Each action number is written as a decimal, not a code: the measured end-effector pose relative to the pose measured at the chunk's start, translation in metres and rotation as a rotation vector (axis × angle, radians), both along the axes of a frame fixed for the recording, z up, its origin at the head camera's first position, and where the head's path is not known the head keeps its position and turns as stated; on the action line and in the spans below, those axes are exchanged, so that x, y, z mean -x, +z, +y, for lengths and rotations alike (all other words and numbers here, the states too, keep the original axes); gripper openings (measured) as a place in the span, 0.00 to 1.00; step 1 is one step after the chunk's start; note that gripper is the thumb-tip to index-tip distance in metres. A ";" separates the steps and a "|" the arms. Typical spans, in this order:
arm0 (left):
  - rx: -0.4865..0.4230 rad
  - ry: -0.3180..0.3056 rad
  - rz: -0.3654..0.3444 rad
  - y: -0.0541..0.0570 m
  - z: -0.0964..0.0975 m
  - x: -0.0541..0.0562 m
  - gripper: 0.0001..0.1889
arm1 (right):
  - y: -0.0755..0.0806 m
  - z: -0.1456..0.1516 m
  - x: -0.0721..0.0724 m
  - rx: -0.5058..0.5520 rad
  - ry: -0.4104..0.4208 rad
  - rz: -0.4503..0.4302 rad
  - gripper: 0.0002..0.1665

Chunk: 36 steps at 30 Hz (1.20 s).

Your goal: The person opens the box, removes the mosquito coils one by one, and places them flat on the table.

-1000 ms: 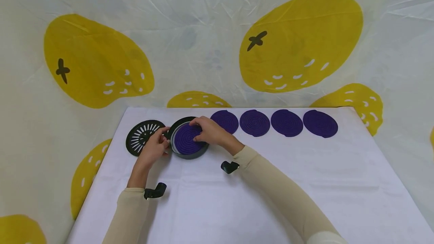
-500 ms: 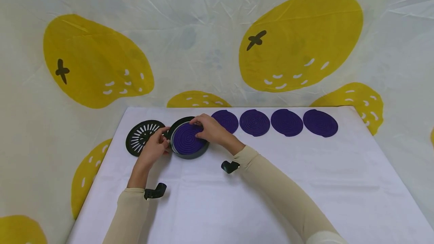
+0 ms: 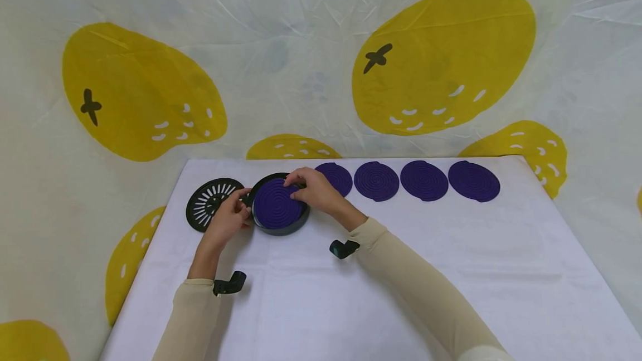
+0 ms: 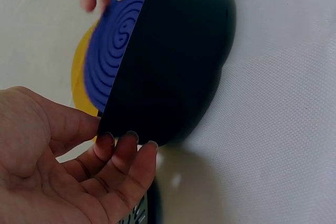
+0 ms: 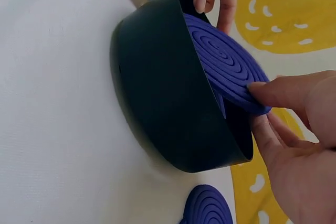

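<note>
A purple spiral mosquito coil (image 3: 276,205) lies tilted across the mouth of a round dark green tin (image 3: 281,231). My right hand (image 3: 317,191) pinches the coil's right edge between thumb and fingers, seen close in the right wrist view, where that edge stands above the rim. Another strip of purple (image 5: 220,103) shows beneath it inside the tin. On the tin's left side, my left hand (image 3: 230,215) grips the rim, its thumb at the edge and its fingertips against the outer wall in the left wrist view. Most of the tin's inside is hidden.
A dark round lid (image 3: 193,210) with slots lies left of the tin, partly behind my left hand. To the right, several more purple coils (image 3: 377,181) sit in a row along the back of the white-covered table (image 3: 401,272). A patterned curtain (image 3: 291,71) hangs behind.
My right hand has shifted the coil slightly left over the tin, so it covers the pale gap at the left rim. The hand itself has drawn a little right; my left hand stays put.
</note>
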<state>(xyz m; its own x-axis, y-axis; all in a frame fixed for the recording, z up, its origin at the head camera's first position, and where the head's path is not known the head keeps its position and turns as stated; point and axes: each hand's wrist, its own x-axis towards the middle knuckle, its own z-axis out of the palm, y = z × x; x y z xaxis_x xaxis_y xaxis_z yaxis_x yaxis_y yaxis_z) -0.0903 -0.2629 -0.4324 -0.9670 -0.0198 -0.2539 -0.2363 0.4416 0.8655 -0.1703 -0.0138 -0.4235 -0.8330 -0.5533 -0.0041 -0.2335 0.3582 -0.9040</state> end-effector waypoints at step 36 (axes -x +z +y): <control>0.018 -0.009 0.009 0.000 0.000 -0.001 0.29 | 0.013 0.041 -0.006 0.176 -0.086 -0.244 0.17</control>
